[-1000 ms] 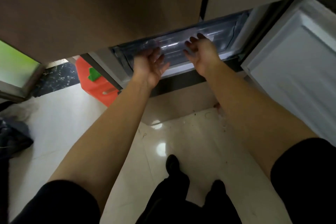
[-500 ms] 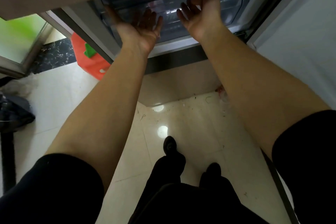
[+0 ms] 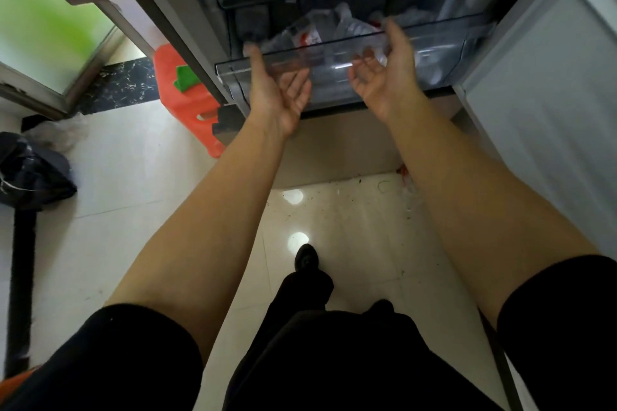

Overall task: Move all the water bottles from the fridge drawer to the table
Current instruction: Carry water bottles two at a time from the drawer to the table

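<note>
The clear plastic fridge drawer (image 3: 444, 43) stands pulled out of the fridge's lower part. Inside it lie clear water bottles (image 3: 309, 35) with red-and-white labels, blurred and partly hidden behind the drawer's front wall. My left hand (image 3: 277, 90) grips the drawer's front palm up, thumb over the rim and fingers under the lip. My right hand (image 3: 387, 67) holds the front the same way, a little to the right of the middle. The table is out of sight.
The white inside of the open fridge door (image 3: 541, 93) fills the right side. An orange plastic stool (image 3: 187, 103) with a green item on it stands left of the fridge. A black bag (image 3: 30, 173) lies on the glossy tiled floor at the left.
The drawer has slid out toward me with both hands on its front, so the bottles inside now show. The view has come closer to the fridge.
</note>
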### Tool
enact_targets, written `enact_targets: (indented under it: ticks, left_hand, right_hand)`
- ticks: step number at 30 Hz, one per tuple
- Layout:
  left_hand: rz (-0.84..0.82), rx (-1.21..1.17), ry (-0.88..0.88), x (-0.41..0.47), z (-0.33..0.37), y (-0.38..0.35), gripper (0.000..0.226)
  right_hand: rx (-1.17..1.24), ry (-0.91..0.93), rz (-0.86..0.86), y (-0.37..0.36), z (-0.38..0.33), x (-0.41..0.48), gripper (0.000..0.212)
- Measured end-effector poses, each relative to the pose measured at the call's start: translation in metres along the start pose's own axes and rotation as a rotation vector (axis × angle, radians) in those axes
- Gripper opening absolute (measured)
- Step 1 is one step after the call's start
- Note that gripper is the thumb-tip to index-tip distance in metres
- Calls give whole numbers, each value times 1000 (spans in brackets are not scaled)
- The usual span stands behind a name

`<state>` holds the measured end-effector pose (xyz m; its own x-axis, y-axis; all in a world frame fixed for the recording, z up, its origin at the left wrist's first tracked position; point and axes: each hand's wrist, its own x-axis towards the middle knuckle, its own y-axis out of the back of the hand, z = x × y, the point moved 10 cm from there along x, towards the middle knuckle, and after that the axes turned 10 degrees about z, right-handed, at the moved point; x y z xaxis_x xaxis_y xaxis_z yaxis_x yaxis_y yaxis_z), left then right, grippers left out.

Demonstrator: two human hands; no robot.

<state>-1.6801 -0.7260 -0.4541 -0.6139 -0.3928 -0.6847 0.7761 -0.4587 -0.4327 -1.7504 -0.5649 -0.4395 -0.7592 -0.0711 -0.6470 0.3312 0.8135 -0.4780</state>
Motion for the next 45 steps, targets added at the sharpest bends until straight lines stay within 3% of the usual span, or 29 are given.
enact_targets:
  ticks: [5,17,20,22,24,26,31,35,38,42,45]
  left_hand:
    - [66,110,-51,-37,-23,24,43]
    - [180,161,-1,-78,-45,63,36]
    - [196,290,4,-88,-38,64,32]
    - [232,615,-133,-90,-22,72,35]
    - [294,1070,-449,-95,12,71,48]
    - [322,1361,-709,-101,37,56,53]
    - [192,1517,-1081,-108,58,7,27]
    - [25,1679,-964,-74,39,-1,45]
    - [-89,1724,-817,-52,30,-6,60]
    - [-204,1768,-718,-23,29,-19,79]
    - [-246,1862,-677,-3,24,-25,83]
  right_hand:
    - [-72,-2,29,32,11,-30,24]
    - [-283,-79,19,77,32,-67,12]
    - [-413,-70,57,81,25,-70,13]
    - [-573,-59,85,89,19,-73,16]
    - [-793,3,128,98,6,-71,27]
    - [-1019,121,156,99,-14,-68,43]
    - [-1593,449,192,66,-62,-68,47]
    - [-1595,602,173,39,-79,-65,22]
    - [-1673,642,143,28,-80,-50,33]
    - [-1757,464,63,28,-72,-18,40]
    - [-1989,299,-49,29,-61,-5,45]
